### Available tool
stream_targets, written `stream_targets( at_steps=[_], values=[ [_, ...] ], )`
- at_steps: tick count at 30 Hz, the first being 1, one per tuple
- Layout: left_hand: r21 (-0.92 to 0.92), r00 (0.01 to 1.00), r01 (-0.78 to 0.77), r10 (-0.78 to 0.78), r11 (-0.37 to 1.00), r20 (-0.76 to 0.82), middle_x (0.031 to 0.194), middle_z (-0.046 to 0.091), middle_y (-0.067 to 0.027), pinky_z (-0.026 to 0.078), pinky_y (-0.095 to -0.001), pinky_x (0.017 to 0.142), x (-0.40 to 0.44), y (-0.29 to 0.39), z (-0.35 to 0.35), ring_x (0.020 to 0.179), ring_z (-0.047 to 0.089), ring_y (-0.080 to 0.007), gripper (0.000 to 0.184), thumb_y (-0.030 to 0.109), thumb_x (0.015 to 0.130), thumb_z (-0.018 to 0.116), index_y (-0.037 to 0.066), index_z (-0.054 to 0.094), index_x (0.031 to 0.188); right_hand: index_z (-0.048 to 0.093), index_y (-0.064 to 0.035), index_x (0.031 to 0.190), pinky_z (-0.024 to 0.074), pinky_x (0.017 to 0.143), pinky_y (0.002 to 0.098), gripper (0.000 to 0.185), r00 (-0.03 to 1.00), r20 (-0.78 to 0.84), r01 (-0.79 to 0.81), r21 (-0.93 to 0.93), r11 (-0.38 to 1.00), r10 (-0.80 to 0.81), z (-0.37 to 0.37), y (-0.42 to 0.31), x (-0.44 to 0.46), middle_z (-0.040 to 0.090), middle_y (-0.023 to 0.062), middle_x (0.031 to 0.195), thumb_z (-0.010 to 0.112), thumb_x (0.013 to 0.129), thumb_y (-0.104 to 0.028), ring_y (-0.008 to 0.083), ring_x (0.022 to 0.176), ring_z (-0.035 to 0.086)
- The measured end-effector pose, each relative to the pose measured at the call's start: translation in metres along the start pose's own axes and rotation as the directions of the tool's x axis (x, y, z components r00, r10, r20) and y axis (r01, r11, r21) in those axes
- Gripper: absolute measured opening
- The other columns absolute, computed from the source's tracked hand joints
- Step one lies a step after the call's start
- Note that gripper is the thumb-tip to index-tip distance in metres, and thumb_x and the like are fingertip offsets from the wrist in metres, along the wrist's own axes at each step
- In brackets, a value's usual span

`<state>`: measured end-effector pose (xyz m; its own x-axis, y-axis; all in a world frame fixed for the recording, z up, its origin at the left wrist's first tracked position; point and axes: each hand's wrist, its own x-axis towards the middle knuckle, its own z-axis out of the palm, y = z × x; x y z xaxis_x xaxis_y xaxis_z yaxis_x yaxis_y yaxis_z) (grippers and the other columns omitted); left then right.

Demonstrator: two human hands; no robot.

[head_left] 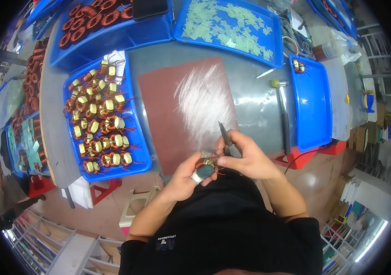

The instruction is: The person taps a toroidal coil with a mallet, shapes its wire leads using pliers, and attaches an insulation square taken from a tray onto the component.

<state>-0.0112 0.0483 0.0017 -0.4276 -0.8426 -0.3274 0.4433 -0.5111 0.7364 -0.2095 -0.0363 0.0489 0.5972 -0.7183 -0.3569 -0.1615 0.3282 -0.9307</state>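
Note:
Close to my body, my left hand is closed around a copper-wound ring coil with thin wire ends sticking out. A dark green and white covering shows at that hand's fingers; whether it is finger wrap or part of the piece I cannot tell. My right hand grips a dark, pointed, blade-like tool, its tip aimed up and away from me. The right thumb and fingers touch the coil's right side. Under and beyond both hands lies a reddish-brown mat with a pale, scratched patch.
At left a blue tray holds many coils with pale yellow blocks. A blue bin of copper rings and a tray of pale green pieces stand behind. A hammer-like tool lies beside the right blue tray, which holds one coil.

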Motion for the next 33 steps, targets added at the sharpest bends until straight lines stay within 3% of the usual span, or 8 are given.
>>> stream_targets(
  at_steps=[2,8,13,15,23,26,28,33],
  values=[
    [-0.004,1.000,-0.012,0.012,1.000,-0.002,0.090,0.063,-0.0041,0.044,-0.0219,0.065,-0.001,-0.002,0.000,0.073,0.053,-0.0069,0.024,0.016,0.103,0.055,0.003,0.053,0.123,0.058,-0.0045,0.103,0.0450,0.089,0.0301,0.021,0.994,-0.044,-0.104,-0.010,0.994,0.104,0.005,0.000,0.001,0.058,0.0022,0.097,0.072,0.088,-0.007,0.0114,0.096,0.054],
    [0.060,1.000,-0.026,0.027,0.998,-0.014,0.091,0.063,-0.0047,0.043,-0.0217,0.064,0.000,-0.004,0.001,0.072,0.052,-0.0070,0.024,0.014,0.104,0.054,0.003,0.053,0.124,0.058,-0.0041,0.104,0.0444,0.089,0.0306,0.020,0.990,-0.091,-0.107,-0.025,0.994,0.105,0.008,0.004,0.005,0.060,0.0029,0.100,0.072,0.090,-0.010,0.0108,0.096,0.054],
    [-0.289,0.980,-0.197,0.178,0.937,-0.091,0.103,0.062,-0.0090,0.044,-0.0251,0.068,0.007,-0.014,0.003,0.077,0.053,-0.0117,0.032,0.014,0.103,0.053,0.002,0.048,0.133,0.059,-0.0026,0.113,0.0428,0.099,0.0343,0.035,0.990,-0.140,0.027,0.041,0.999,-0.021,0.001,0.003,-0.001,0.063,0.0059,0.106,0.077,0.085,-0.012,0.0149,0.106,0.057],
    [-0.281,0.980,-0.200,0.189,0.939,-0.068,0.106,0.061,-0.0096,0.044,-0.0259,0.069,0.006,-0.011,0.002,0.077,0.053,-0.0128,0.035,0.015,0.104,0.053,0.002,0.046,0.135,0.058,-0.0011,0.118,0.0420,0.102,0.0357,0.044,0.996,-0.080,0.044,0.094,0.995,-0.037,0.001,0.007,-0.006,0.064,0.0074,0.108,0.080,0.081,-0.010,0.0171,0.111,0.057],
    [-0.199,0.981,-0.186,0.192,0.962,0.015,0.109,0.059,-0.0095,0.045,-0.0271,0.070,0.010,-0.010,0.003,0.078,0.054,-0.0144,0.040,0.012,0.103,0.052,0.000,0.041,0.140,0.057,-0.0019,0.110,0.0455,0.095,0.0351,0.035,0.984,-0.178,0.017,0.155,0.988,0.011,0.007,0.024,-0.007,0.061,0.0059,0.102,0.078,0.083,-0.005,0.0154,0.101,0.059],
    [-0.144,0.982,-0.178,0.184,0.973,0.033,0.107,0.058,-0.0090,0.045,-0.0271,0.069,0.010,-0.009,0.004,0.078,0.054,-0.0137,0.037,0.010,0.103,0.052,0.000,0.042,0.138,0.056,-0.0013,0.107,0.0489,0.088,0.0331,0.029,0.975,-0.196,0.115,0.018,0.993,-0.109,0.008,0.025,-0.005,0.061,0.0066,0.100,0.075,0.086,-0.004,0.0147,0.092,0.062],
    [-0.133,0.986,-0.162,0.166,0.978,0.020,0.105,0.058,-0.0085,0.046,-0.0270,0.068,0.012,-0.011,0.006,0.077,0.054,-0.0132,0.032,0.008,0.102,0.052,0.001,0.043,0.132,0.054,-0.0001,0.108,0.0511,0.081,0.0308,0.027,0.972,-0.233,0.065,0.169,0.983,-0.024,0.010,0.023,-0.002,0.060,0.0074,0.099,0.072,0.088,-0.003,0.0142,0.084,0.063],
    [-0.064,0.982,-0.184,0.181,0.981,-0.059,0.106,0.059,-0.0087,0.046,-0.0267,0.068,0.018,-0.014,0.013,0.078,0.055,-0.0134,0.027,0.006,0.101,0.052,0.001,0.043,0.126,0.053,0.0013,0.113,0.0522,0.077,0.0307,0.027,0.967,-0.253,0.089,0.269,0.959,-0.019,0.011,0.035,-0.001,0.060,0.0077,0.099,0.069,0.091,-0.002,0.0143,0.081,0.062]
  ],
)
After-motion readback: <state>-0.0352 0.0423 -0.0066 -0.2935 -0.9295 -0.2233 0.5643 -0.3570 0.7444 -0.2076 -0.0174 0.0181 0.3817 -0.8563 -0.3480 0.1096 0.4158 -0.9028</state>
